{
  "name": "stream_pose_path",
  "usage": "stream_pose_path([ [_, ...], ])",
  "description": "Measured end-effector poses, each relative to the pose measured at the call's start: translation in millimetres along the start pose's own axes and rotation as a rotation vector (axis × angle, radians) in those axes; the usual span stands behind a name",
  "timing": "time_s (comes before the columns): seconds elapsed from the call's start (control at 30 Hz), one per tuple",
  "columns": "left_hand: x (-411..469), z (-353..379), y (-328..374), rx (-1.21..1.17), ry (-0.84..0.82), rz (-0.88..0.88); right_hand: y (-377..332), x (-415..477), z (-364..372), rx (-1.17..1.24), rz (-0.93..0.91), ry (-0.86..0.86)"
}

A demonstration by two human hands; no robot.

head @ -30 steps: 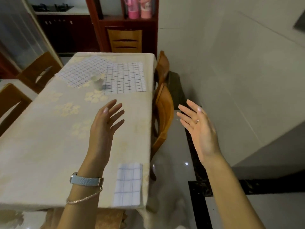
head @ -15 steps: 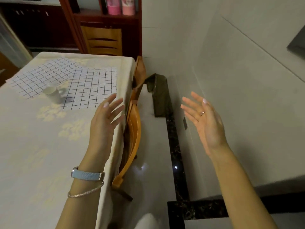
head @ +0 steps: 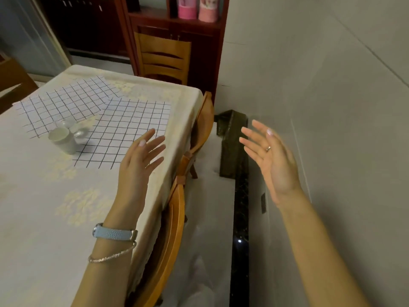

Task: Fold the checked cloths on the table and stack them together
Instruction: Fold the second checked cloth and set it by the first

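Note:
Two white checked cloths lie spread flat at the far end of the table (head: 33, 218). The nearer cloth (head: 128, 129) sits by the table's right edge, and the farther cloth (head: 66, 103) lies to its left, partly overlapped. My left hand (head: 141, 156) hovers with fingers straight over the near corner of the nearer cloth, holding nothing. My right hand (head: 270, 158) is raised off the table's right side, above the floor, palm turned inward and fingers spread, empty. No folded cloth is in view.
A white cup (head: 63, 140) stands on the table at the left edge of the nearer cloth. Wooden chairs (head: 174, 218) are tucked along the table's right side, another chair (head: 163, 58) at the far end. A grey wall (head: 332, 107) closes the right.
The view has moved forward along the table. The small folded cloth at the near edge has left the view, and the spread cloths and cup are now close under my left hand.

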State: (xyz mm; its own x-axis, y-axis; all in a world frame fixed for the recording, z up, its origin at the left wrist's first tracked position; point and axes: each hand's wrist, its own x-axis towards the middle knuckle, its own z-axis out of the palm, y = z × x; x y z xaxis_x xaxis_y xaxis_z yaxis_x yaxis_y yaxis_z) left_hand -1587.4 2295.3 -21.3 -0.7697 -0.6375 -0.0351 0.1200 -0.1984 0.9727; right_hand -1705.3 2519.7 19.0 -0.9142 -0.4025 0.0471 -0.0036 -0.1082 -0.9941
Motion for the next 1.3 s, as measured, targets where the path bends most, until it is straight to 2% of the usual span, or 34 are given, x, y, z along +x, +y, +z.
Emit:
stream_pose_path([
  [0.23, 85.8, 15.5, 1.4, 0.006, 0.105, -0.013, -2.5, 114.7, 7.5, 0.041, 0.03, -0.062],
  [0.43, 136.9, 13.7, -6.8, 0.029, 0.236, -0.011, 15.1, 203.2, 36.1, 0.037, 0.098, -0.215],
  [0.67, 182.9, 21.7, -21.8, 0.12, 0.453, 0.035, 37.1, 317.4, 77.2, 0.069, 0.159, -0.519],
  [0.83, 203.6, 29.4, -27.3, 0.107, 0.671, 0.039, 46.4, 383.1, 107.9, 0.071, 0.199, -0.707],
  [1.1, 202.9, 13.1, -48.1, 0.029, 1.023, -0.019, 90.7, 409.1, 176.1, -0.048, 0.262, -0.973],
  [1.3, 187.2, -19.7, -92.1, -0.098, 1.251, -0.171, 148.7, 386.2, 227.8, -0.258, 0.253, -1.206],
])
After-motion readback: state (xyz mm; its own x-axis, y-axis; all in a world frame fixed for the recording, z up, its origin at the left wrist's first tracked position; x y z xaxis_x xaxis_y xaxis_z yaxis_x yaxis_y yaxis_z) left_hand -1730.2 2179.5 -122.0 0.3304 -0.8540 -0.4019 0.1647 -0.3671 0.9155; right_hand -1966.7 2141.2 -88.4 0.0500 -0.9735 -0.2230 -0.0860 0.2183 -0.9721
